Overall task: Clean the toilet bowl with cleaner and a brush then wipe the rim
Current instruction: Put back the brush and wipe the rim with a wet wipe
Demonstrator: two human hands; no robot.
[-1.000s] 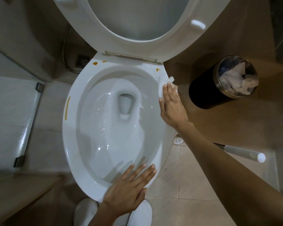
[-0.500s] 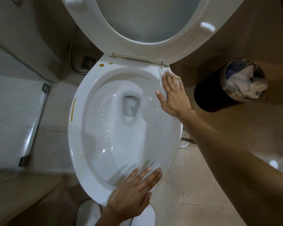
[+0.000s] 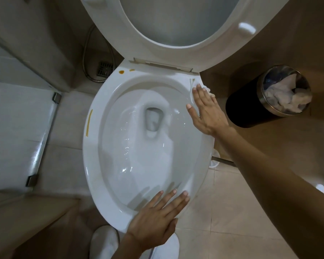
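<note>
My left hand (image 3: 157,215) lies flat on the near rim (image 3: 86,156), fingers straight, holding nothing; my right hand (image 3: 206,111) presses a white tissue (image 3: 207,89) flat against the far right rim, fingers extended — it has advanced toward the hinge in the last second; right side judged wiped. Brown streak (image 3: 89,120) and spots (image 3: 121,72) on the left remain — outstanding.
</note>
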